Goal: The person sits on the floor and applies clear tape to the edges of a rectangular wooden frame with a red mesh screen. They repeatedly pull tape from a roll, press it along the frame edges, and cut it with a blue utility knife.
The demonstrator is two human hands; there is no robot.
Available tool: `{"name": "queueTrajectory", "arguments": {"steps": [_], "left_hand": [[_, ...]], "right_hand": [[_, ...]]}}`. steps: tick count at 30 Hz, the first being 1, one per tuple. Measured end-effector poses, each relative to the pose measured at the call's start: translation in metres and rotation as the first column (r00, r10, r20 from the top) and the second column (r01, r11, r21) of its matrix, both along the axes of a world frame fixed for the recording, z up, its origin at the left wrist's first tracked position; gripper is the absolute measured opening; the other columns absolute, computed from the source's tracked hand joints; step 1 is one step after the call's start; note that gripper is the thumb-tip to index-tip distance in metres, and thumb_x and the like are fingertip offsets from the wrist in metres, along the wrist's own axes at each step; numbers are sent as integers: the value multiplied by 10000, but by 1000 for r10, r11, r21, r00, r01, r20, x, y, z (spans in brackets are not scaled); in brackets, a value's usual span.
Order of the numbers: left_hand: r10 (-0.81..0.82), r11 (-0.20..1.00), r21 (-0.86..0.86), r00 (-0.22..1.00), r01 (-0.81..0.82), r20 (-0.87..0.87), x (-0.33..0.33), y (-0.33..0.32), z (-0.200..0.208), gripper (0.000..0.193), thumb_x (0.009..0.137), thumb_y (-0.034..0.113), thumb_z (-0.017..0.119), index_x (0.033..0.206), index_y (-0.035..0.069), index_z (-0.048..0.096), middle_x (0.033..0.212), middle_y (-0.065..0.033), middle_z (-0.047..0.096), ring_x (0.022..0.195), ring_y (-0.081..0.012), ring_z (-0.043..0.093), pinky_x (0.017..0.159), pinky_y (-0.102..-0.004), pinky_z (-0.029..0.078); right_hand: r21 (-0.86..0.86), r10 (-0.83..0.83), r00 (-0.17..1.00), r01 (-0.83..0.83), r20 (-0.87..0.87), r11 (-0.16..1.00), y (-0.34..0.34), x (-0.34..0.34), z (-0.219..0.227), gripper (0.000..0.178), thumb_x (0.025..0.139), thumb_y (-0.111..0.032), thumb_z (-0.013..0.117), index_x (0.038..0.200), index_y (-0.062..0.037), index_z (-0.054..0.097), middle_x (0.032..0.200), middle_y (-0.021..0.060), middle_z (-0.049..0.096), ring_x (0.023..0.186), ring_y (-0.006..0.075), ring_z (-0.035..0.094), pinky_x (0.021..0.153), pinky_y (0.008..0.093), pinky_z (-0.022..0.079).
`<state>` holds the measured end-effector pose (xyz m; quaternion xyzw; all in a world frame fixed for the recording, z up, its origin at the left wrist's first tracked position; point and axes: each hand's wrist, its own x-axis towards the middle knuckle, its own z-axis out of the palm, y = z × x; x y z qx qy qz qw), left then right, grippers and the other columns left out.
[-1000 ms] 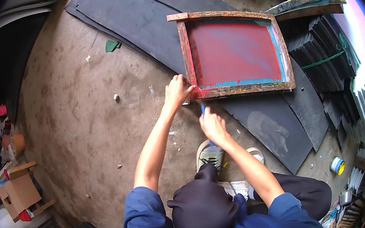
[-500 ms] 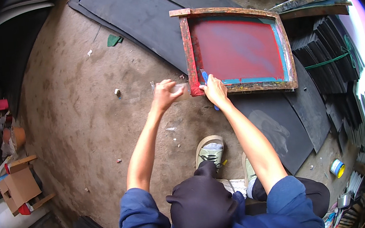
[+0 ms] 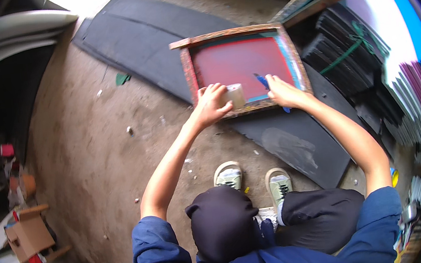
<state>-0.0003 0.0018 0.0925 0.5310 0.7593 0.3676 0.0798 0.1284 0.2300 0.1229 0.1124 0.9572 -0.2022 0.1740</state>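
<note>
A wooden screen-printing frame with red mesh and blue-green tape-like edging lies in front of me. My left hand is closed on a roll of clear tape, held over the frame's near left edge. In my right hand is a blue utility knife, its tip pointing up and left above the mesh near the right side. Both hands are above the near rail, apart from each other.
Dark flat sheets lie under the frame across the concrete floor. To the right stand bundled dark sheets tied with green cord. A cardboard box is at the lower left; a green scrap lies on the floor.
My right hand, with the knife, has moved right along the frame's near edge. My left hand and the tape roll have come over the frame's near left part. The view has shifted.
</note>
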Motion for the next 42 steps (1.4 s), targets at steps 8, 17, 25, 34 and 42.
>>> {"name": "queueTrajectory", "arguments": {"steps": [8, 17, 25, 34, 42], "left_hand": [[-492, 870, -166, 823, 464, -283, 138, 158, -45, 245, 763, 265, 627, 945, 130, 533, 897, -49, 537, 950, -215, 543, 892, -418, 367], [-585, 798, -178, 672, 575, -454, 202, 205, -114, 272, 690, 233, 651, 925, 138, 552, 896, -27, 511, 949, -187, 503, 919, -433, 347], [-226, 974, -44, 954, 222, -197, 136, 186, -87, 245, 757, 206, 650, 955, 101, 549, 948, -75, 510, 956, -251, 479, 844, -405, 360], [72, 997, -18, 996, -73, -49, 82, 178, -97, 195, 799, 177, 612, 965, 100, 548, 945, -62, 504, 942, -257, 474, 786, -391, 378], [-30, 1000, 12, 982, 28, 186, 71, 185, -117, 236, 858, 246, 555, 1003, 60, 561, 961, -107, 558, 923, -272, 529, 804, -389, 427]], "right_hand": [[-170, -716, 688, 696, -118, 698, 102, 181, -79, 425, 731, -118, 686, 1090, -25, 479, 926, 156, 598, 875, 289, 596, 777, 388, 472], [-286, -798, 598, 755, -67, 590, 102, 246, -168, 336, 721, -62, 666, 1008, -4, 501, 922, 152, 585, 900, 283, 583, 797, 381, 460], [-380, -821, 468, 730, -328, 568, 121, 158, -129, 269, 766, -210, 678, 900, -23, 539, 832, 128, 578, 840, 276, 576, 749, 370, 463], [-447, -917, 381, 803, -122, 393, 133, 114, -153, 330, 676, -118, 751, 853, -43, 483, 727, 91, 614, 708, 200, 620, 653, 327, 484], [-538, -873, 434, 692, -221, 481, 123, 113, -100, 285, 741, -51, 676, 888, -38, 432, 708, 83, 595, 653, 178, 612, 602, 300, 478]]}}
